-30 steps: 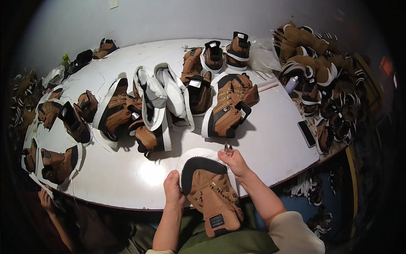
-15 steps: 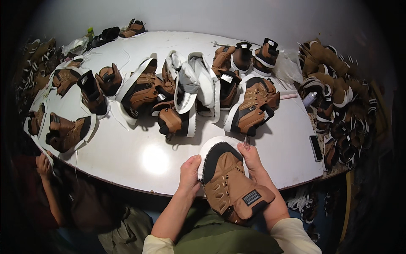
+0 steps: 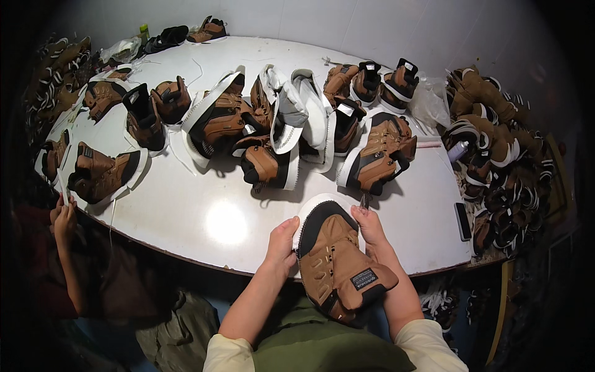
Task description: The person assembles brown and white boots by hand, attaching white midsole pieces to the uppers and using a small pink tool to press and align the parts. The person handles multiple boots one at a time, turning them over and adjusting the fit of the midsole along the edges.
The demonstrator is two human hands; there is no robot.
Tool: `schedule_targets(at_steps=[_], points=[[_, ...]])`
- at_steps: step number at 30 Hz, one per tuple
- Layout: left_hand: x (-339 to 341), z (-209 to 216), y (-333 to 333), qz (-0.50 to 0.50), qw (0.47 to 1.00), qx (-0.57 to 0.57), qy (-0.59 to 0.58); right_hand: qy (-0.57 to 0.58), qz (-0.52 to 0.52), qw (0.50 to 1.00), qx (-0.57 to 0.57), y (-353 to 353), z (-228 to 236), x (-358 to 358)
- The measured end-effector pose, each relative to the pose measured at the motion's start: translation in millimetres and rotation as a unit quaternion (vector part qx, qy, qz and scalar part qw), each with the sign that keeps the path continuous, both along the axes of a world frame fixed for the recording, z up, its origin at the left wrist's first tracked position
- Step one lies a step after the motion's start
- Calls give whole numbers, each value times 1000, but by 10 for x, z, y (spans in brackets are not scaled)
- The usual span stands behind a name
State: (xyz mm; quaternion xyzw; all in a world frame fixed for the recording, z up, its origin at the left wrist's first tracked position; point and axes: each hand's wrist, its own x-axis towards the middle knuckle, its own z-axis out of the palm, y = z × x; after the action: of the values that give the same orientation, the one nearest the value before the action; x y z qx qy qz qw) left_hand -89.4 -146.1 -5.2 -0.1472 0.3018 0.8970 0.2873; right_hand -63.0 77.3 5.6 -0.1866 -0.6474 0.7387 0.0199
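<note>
Between my two hands is a brown high-top shoe (image 3: 341,254) with a black toe band and a white sole edge stitched round its front. The toe points away from me, and the tongue with a dark label faces up. My left hand (image 3: 282,243) grips the white edge on the left of the toe, its thumb on top. My right hand (image 3: 370,230) is closed on the shoe's right side near the toe. A small dark, thin thing (image 3: 364,202) sticks up by the right fingers; I cannot make out what it is.
Several brown shoes (image 3: 381,152) and white-soled pieces (image 3: 313,118) spread over the white table (image 3: 186,229). A phone (image 3: 462,221) lies at the right edge, beside heaped shoes (image 3: 496,136). At the left, another person's hand (image 3: 64,217) holds a white strip.
The table and its shoes sit slightly higher and mostly farther right in view. The held shoe is tipped slightly, its label more face-on. Both hands keep their grip.
</note>
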Motion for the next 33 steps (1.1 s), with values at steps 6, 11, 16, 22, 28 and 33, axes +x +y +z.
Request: schedule_targets(at_steps=[6, 11, 16, 22, 28, 33], points=[[-26, -159, 12, -16, 999, 41, -14, -11, 5, 1000, -2, 32, -92, 2], [-69, -259, 56, -20, 996, 74, -44, -15, -14, 999, 32, 3, -93, 15], [-135, -338, 41, -19, 991, 111, -76, -66, 40, 988, 135, -52, 103, 199], [-155, -282, 97, -15, 993, 93, -68, -59, 51, 997, 13, 38, -167, 469], [-149, -6, 136, -14, 993, 94, -74, -28, 0, 994, -105, -148, 7, 541], [-119, 190, 178, -19, 995, 82, -50, 23, -31, 970, -239, 108, -455, 444]])
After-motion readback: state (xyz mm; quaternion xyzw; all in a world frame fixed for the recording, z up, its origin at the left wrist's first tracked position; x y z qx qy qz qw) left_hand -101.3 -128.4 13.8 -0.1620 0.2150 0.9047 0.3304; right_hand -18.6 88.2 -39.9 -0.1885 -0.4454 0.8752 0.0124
